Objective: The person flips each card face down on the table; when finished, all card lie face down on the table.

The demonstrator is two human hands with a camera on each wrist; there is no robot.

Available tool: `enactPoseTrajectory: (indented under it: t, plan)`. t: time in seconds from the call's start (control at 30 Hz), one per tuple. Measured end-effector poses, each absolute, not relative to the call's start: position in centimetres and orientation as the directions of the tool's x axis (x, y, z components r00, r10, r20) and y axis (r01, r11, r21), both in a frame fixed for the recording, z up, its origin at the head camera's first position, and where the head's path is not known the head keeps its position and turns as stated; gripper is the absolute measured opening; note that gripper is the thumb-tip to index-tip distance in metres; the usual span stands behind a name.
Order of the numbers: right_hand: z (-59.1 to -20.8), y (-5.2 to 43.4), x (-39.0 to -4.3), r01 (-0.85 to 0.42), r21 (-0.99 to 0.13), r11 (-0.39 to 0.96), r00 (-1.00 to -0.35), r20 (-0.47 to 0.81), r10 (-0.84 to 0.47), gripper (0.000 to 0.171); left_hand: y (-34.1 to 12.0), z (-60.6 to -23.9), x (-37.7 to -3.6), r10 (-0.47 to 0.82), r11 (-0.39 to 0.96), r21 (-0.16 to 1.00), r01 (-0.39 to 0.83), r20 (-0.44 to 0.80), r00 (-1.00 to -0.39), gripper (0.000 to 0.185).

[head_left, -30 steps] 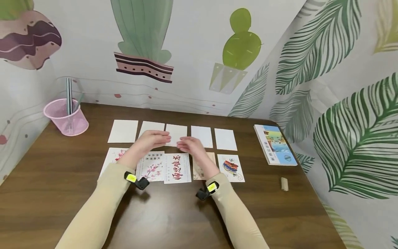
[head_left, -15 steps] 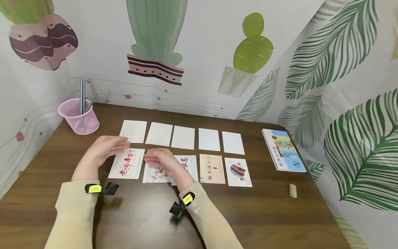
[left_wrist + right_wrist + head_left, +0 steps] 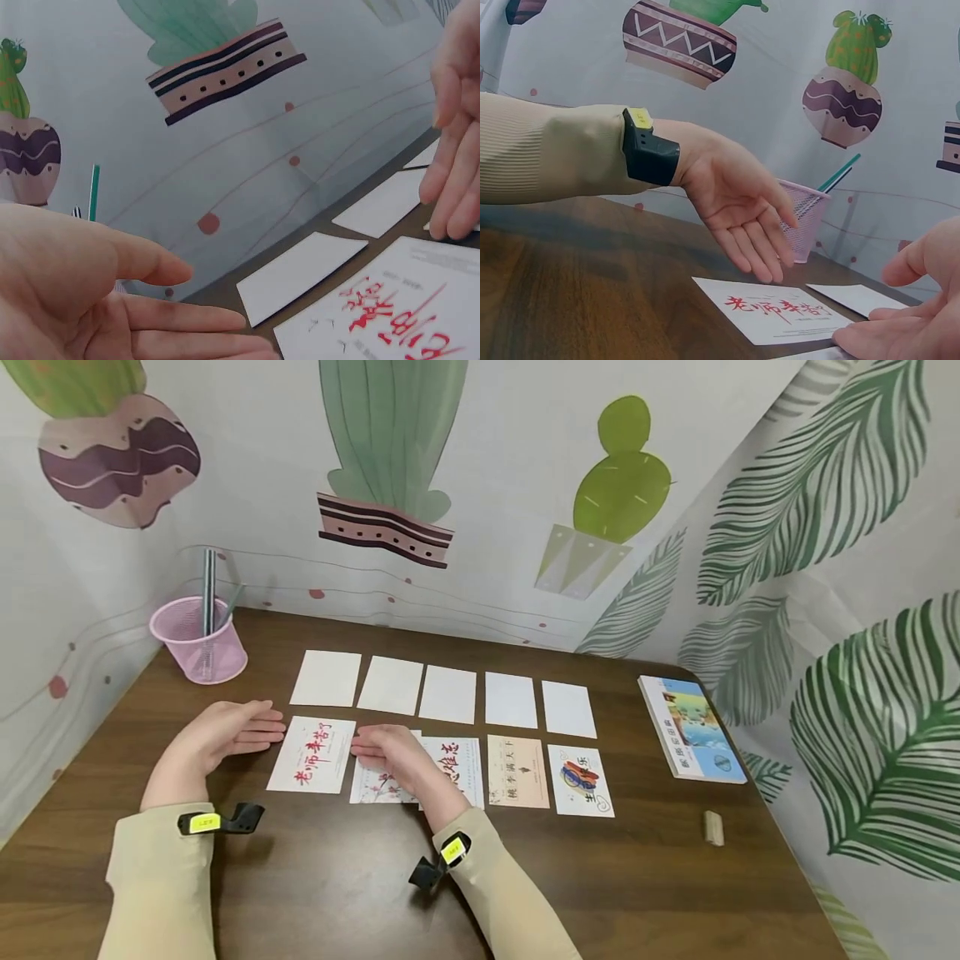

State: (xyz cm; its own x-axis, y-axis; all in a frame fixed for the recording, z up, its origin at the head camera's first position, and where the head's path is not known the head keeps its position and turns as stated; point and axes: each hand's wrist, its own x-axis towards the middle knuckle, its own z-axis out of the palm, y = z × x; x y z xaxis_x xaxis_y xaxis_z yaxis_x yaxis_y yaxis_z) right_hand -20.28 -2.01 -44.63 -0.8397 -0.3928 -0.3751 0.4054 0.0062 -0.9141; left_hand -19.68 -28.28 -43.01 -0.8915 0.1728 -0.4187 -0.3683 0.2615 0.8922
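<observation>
A white card with red brush characters (image 3: 312,756) lies at the left end of the front row, between my two hands. My left hand (image 3: 217,742) is at its left edge, fingers extended with the palm facing inward. On its other side my right hand (image 3: 397,760) has straight fingers and partly covers a card with pink blossoms (image 3: 384,789). In the right wrist view the left hand (image 3: 742,202) reaches down beside the red-lettered card (image 3: 772,311) with nothing in its grasp. The left wrist view shows the right hand's fingers (image 3: 454,180) near the card's far corner.
Several blank white cards (image 3: 325,678) form a back row. Further right in the front row are a beige card (image 3: 517,771) and a card with a colourful drawing (image 3: 581,781). A pink mesh pen cup (image 3: 198,639), a postcard box (image 3: 692,728) and a small wooden block (image 3: 713,828) stand around them.
Both hands have moved left from the middle of the rows to the leftmost front card and spread apart around it. The head view has turned left. The cards keep their layout.
</observation>
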Motion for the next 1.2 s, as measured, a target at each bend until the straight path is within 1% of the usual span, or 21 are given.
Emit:
enactPoseTrajectory:
  t: [0.23,0.43,0.83,1.03,1.2]
  plan:
    - [-44.8,-2.2,-20.1,0.396,-0.918,-0.004,-0.849,-0.364,-0.383,0.039,-28.1,-43.3,-19.8,0.188,0.255,0.889,-0.381,-0.432,-0.882,0.061]
    - [-44.7,-2.3,-20.2,0.418,-0.907,-0.057,-0.861,-0.375,-0.343,0.038,-28.3,-43.6,-20.0,0.198,0.229,0.894,-0.384,-0.429,-0.881,0.061]
    - [-44.8,-2.9,-20.3,0.415,-0.904,-0.098,-0.868,-0.361,-0.342,0.041,-29.7,-44.7,-19.9,0.255,0.072,0.916,-0.394,-0.399,-0.881,0.062]
    - [-45.3,-3.7,-20.4,0.411,-0.905,-0.112,-0.880,-0.361,-0.310,0.043,-30.1,-44.9,-19.9,0.280,0.024,0.914,-0.404,-0.394,-0.875,0.059]
    - [-45.6,-4.8,-20.3,0.409,-0.907,-0.105,-0.876,-0.358,-0.323,0.043,-30.2,-44.9,-19.9,0.290,-0.010,0.907,-0.421,-0.400,-0.869,0.055]
